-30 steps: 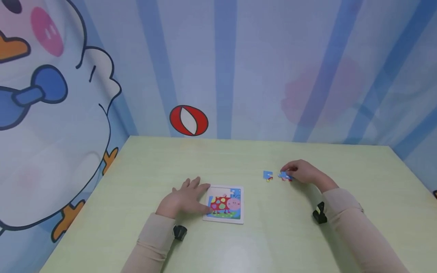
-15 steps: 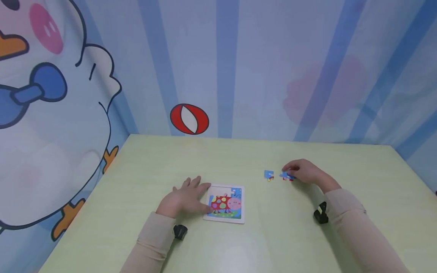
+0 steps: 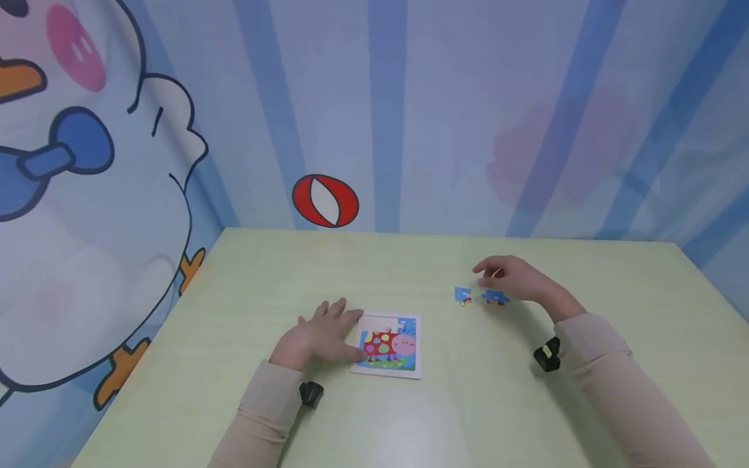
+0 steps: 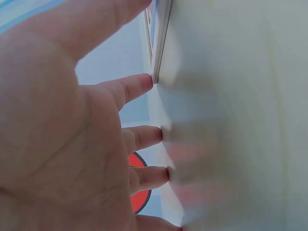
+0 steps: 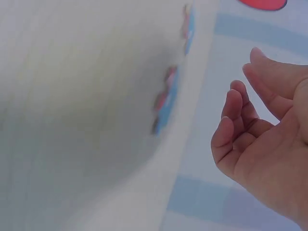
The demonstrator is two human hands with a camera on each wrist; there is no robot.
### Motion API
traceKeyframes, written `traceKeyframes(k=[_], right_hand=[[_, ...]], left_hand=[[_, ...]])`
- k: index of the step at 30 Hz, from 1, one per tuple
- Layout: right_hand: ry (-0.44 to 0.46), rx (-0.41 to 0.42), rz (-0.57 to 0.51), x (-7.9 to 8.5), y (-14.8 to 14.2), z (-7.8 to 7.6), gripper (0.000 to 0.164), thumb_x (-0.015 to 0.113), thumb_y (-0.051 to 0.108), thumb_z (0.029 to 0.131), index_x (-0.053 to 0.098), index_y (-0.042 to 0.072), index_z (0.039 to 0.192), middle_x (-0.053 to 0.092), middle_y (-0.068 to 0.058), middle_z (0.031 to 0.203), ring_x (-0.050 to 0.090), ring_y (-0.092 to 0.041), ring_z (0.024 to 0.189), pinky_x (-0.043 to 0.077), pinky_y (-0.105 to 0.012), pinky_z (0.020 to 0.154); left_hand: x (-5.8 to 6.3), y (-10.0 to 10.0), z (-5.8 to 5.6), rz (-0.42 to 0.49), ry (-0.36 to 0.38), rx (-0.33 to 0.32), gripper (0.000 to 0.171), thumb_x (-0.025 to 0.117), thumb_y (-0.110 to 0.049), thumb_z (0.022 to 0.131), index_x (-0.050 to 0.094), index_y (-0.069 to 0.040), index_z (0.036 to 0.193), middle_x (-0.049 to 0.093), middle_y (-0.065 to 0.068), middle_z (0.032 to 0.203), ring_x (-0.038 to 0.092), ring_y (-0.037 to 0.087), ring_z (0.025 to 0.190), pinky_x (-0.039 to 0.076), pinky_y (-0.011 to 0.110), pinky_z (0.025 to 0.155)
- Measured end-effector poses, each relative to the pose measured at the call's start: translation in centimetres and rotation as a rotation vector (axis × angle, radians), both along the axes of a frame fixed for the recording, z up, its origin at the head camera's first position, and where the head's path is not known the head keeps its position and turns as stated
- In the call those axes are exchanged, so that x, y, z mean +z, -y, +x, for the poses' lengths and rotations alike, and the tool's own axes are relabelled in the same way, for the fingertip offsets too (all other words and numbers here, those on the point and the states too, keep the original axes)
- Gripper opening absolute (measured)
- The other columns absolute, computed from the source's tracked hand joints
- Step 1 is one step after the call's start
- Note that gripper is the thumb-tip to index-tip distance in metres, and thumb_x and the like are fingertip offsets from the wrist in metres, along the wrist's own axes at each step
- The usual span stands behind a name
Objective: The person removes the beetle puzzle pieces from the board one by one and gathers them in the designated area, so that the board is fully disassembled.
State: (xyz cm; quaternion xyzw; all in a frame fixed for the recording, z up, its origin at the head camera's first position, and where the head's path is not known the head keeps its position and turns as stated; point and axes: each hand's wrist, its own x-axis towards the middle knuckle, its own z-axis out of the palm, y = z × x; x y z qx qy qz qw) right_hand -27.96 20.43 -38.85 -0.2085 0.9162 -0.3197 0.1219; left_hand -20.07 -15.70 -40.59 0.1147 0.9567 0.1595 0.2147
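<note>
In the head view a square picture puzzle in a white tray (image 3: 389, 373) lies on the table, showing a pink-headed figure with a red spotted body. A bare white gap shows along its top left. My left hand (image 3: 318, 337) is spread at the tray's left side, the thumb over the lower left edge. In the left wrist view its index fingertip (image 4: 146, 82) meets the tray's corner. My right hand (image 3: 515, 276) is raised just behind two loose blue jigsaw pieces, one left (image 3: 462, 294) and one right (image 3: 495, 298). Nothing is between its fingers in the right wrist view.
The pale yellow-green table (image 3: 468, 403) reaches back to a blue striped cloth backdrop (image 3: 445, 130) with printed cartoon shapes. Dark wrist cameras sit below the left cuff (image 3: 311, 394) and the right cuff (image 3: 548, 354).
My right hand has let go of the right jigsaw piece and lifted slightly up and away, leaving it flat on the table. The left hand stays at the tray.
</note>
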Motion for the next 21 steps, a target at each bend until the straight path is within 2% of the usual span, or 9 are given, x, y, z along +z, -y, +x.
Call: traceKeyframes(k=[3, 5, 10, 12, 21], right_hand=[[-0.008, 0.035, -0.03, 0.8, 1.5, 0.5, 0.036, 0.06, 0.017, 0.096, 0.058, -0.003, 0.126, 0.061, -0.013, 0.106, 0.058, -0.024, 0.094, 0.049, -0.038, 0.081], [0.021, 0.046, -0.051, 1.2, 2.5, 0.8, 0.039, 0.061, 0.019, 0.095, 0.057, -0.002, 0.127, 0.059, -0.013, 0.108, 0.058, -0.023, 0.082, 0.049, -0.034, 0.067], [0.044, 0.083, -0.068, 1.5, 5.1, 1.4, 0.04, 0.065, 0.02, 0.093, 0.057, 0.0, 0.128, 0.059, -0.016, 0.112, 0.058, -0.026, 0.087, 0.05, -0.033, 0.065], [0.022, 0.102, -0.066, 1.4, 6.1, 1.4, 0.039, 0.066, 0.019, 0.092, 0.059, 0.0, 0.126, 0.059, -0.017, 0.112, 0.057, -0.027, 0.1, 0.051, -0.035, 0.077], [0.023, 0.174, -0.073, 0.9, 8.8, 1.8, 0.038, 0.068, 0.018, 0.09, 0.06, 0.001, 0.123, 0.06, -0.018, 0.118, 0.057, -0.029, 0.105, 0.05, -0.042, 0.089]], left_hand=[[0.0, 0.0, 0.0, 0.0, 0.001, 0.0, 0.08, 0.071, -0.046, 0.082, 0.036, -0.021, 0.15, 0.016, 0.013, 0.16, 0.008, 0.045, 0.145, 0.012, 0.076, 0.104], [0.1, 0.0, 0.1, 0.0, 0.001, 0.001, 0.08, 0.071, -0.046, 0.082, 0.036, -0.021, 0.15, 0.016, 0.013, 0.16, 0.008, 0.044, 0.145, 0.012, 0.076, 0.104], [0.1, 0.0, 0.0, 0.001, -0.003, 0.0, 0.08, 0.071, -0.045, 0.082, 0.036, -0.021, 0.15, 0.015, 0.013, 0.161, 0.008, 0.044, 0.145, 0.012, 0.075, 0.105], [0.1, 0.0, 0.0, 0.004, -0.002, -0.005, 0.08, 0.07, -0.045, 0.083, 0.036, -0.021, 0.15, 0.015, 0.013, 0.161, 0.007, 0.044, 0.145, 0.011, 0.075, 0.105], [-0.1, 0.1, -0.1, -0.009, -0.003, -0.009, 0.08, 0.07, -0.047, 0.082, 0.035, -0.022, 0.15, 0.014, 0.013, 0.161, 0.008, 0.044, 0.145, 0.012, 0.076, 0.104]])
